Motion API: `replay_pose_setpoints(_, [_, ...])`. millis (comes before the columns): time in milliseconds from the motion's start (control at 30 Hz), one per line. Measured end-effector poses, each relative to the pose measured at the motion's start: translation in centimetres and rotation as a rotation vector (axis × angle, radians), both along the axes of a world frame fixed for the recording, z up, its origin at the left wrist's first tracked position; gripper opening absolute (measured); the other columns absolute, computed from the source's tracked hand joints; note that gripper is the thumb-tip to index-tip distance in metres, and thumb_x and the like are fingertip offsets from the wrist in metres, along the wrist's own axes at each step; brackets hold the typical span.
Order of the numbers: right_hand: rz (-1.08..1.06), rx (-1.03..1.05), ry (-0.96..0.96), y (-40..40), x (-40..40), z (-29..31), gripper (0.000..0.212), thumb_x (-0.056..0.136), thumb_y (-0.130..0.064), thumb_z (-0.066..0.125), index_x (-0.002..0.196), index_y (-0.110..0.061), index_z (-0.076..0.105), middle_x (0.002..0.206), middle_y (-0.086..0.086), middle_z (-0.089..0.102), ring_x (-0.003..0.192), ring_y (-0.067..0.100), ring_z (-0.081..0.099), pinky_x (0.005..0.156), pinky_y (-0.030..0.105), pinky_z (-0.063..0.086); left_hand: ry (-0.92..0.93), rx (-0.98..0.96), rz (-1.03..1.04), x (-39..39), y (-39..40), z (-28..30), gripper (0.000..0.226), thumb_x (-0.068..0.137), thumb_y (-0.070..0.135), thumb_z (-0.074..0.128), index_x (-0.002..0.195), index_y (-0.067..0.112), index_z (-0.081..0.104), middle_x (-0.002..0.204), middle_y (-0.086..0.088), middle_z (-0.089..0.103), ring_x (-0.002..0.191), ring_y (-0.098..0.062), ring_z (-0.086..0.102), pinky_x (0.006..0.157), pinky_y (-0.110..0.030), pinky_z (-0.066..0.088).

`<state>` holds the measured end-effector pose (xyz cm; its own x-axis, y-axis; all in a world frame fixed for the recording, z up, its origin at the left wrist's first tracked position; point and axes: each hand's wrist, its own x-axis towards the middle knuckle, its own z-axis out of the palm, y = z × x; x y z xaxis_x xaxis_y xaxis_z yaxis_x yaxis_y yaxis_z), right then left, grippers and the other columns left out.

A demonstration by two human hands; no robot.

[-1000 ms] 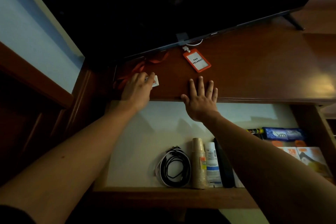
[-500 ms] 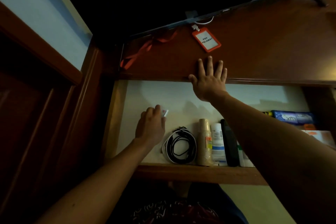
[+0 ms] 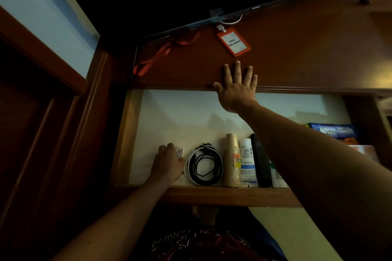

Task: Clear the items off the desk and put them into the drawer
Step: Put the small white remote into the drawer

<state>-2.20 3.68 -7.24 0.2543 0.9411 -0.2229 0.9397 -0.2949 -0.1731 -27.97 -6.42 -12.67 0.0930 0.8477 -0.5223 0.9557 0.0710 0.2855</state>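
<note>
Down in the open drawer (image 3: 135, 133), my left hand (image 3: 168, 164) is curled over a small white card (image 3: 180, 151), pinching it against the pale liner just beside the coiled black cable (image 3: 204, 165). Only a corner of the card shows past my knuckles, with a small red mark on it that I cannot read. I judge I am setting it at the near left because that stretch of the drawer floor is bare, while the rest of the front row is packed.

My right hand (image 3: 237, 86) lies flat and spread on the front edge of the desk (image 3: 307, 48), gripping nothing; it looks like a brace while I lean over the drawer.

Beside the cable lies a stack of paper cups (image 3: 232, 161), then a white tube (image 3: 247, 161) with fine print too small to read, then a dark flat object (image 3: 262, 163). Far right sits a blue packet (image 3: 333, 130), its lettering blurred.

On the desk, well apart from my right fingertips, lies an orange badge holder (image 3: 233, 42) reading "PAS PELAWAT", its orange lanyard (image 3: 158, 57) trailing left beneath the screen (image 3: 254, 7). A white plug (image 3: 220, 27) rests at the badge's top. By my reckoning the badge is what remains to clear.
</note>
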Motion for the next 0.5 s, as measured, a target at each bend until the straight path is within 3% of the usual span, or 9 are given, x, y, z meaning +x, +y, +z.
replay_pose_setpoints(500, [0.003,0.012,-0.005,-0.07,0.36,-0.31,0.077,0.096,-0.070,0.006,0.159,-0.029,-0.008,0.166,0.008,-0.019,0.148,0.042,-0.023,0.118,0.058,-0.012,-0.067,-0.006,0.021,-0.17,-0.56,-0.44,0.035,0.099,0.034,0.050,0.123,0.008,0.052,0.121,-0.016,0.053,0.110,-0.033,0.054,0.089,-0.038,0.045])
